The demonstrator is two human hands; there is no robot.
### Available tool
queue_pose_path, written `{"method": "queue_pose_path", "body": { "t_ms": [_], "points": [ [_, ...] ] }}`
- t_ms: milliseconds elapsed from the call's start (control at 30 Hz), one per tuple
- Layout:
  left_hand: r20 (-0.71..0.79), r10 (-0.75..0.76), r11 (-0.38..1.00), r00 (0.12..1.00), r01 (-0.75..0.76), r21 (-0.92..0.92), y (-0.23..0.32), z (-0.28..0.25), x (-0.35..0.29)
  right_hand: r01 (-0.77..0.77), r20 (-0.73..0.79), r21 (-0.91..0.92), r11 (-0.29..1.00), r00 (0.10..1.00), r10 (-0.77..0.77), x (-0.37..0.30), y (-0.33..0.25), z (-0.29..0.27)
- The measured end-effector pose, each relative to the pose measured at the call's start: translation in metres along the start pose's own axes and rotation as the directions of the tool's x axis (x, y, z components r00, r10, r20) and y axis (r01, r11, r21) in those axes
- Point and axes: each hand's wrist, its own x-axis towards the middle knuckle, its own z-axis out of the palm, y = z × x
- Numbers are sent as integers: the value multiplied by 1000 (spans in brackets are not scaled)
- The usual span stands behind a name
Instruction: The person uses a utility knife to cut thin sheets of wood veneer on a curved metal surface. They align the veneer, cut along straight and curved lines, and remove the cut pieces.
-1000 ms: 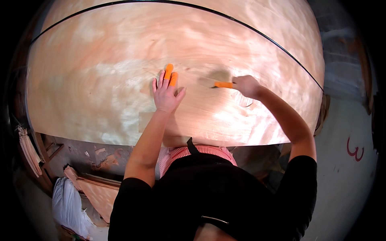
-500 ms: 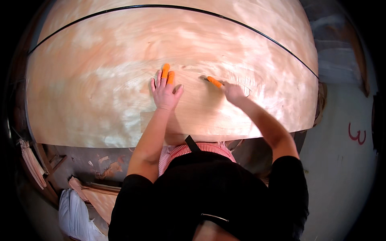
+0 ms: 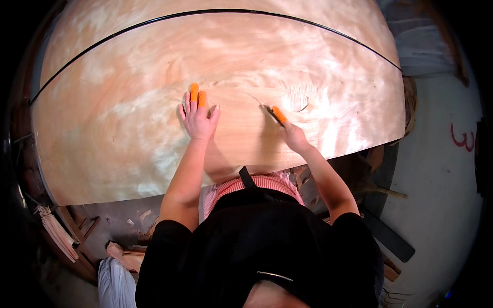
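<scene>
A large sheet of pale wood veneer point(image 3: 128, 118) lies spread before me. My left hand point(image 3: 197, 120) rests flat on it with the fingers spread; two of its fingers wear orange finger covers. To its right, my right hand point(image 3: 291, 134) is closed round a slim dark knife point(image 3: 275, 117). An orange-covered finger lies along the knife, whose tip touches the veneer. A thin curved line point(image 3: 254, 97) runs in the veneer up to that tip. Just right of the knife is a rippled patch point(image 3: 298, 97) with a curved edge. Most of the knife's handle is hidden in my hand.
A black cord or strip point(image 3: 205, 10) crosses the sheet's far part. Veneer offcuts point(image 3: 56, 231) and a white cloth or bag point(image 3: 117, 282) are at the lower left. Scraps litter the floor under the sheet's near edge. A dark flat board point(image 3: 387, 236) lies at the lower right.
My right hand has drawn the knife toward me and turned it, and the curved line now shows behind its tip. My left hand sits slightly further left in view; the whole view has shifted.
</scene>
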Motion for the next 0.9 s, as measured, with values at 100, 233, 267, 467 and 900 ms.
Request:
{"method": "queue_pose_path", "body": {
  "t_ms": [100, 233, 267, 467, 900],
  "points": [
    [-36, 12, 1000, 999, -12, 1, -1, 2, -2, 47, -252, 53, 997, 967, -33, 9, 8, -12],
    [-1, 12, 1000, 1000, -12, 17, 0, 2, 0, 12, -346, -32, 999, 938, -23, 51, -2, -29],
    [10, 13, 1000, 1000, -13, 21, 1, 2, -1, 36, -386, -84, 996, 920, -66, 57, -2, -28],
    [31, 1, 1000, 1000, -2, 24, -3, 1, -3, 159, -442, -159, 974, 871, -214, 71, -12, -39],
    [69, -197, 952, 978, 208, -227, -2, -16, -4, 310, -259, -354, 882, 874, -411, -35, -67, -77]
  ]
}}
